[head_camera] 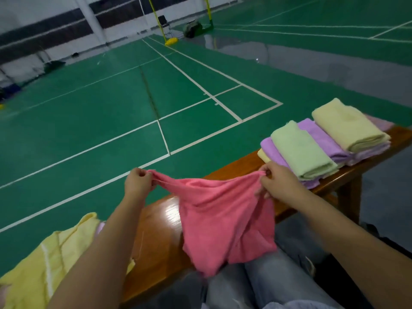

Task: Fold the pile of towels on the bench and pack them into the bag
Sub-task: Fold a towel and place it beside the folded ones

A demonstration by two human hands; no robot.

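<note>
Both hands were grasping the pink towel [225, 217]: the left hand [138, 182] pinched 1 upper corner, the right hand [276, 181] the other, with the cloth hanging slack between them over the bench [160, 233] and the person's knees.

Risks noted. The top edge sagged and bunched at each pinch, so a fold started from this hold would likely come out crooked. The lower hem draped past the bench edge toward the lap and could snag there or slip off. The folded stack [323, 143], in green, purple and yellow, overhung the far bench edge slightly; a careless placement might topple it. An unfolded yellow towel [44, 264] lay to the left, awaiting attention. No bag could be confirmed in view.

Surface: varnished wood, glossy, likely slippery under cloth. Room: an indoor sports hall with a green court floor [89, 121], white lines and yellow net posts [157, 21].
</note>
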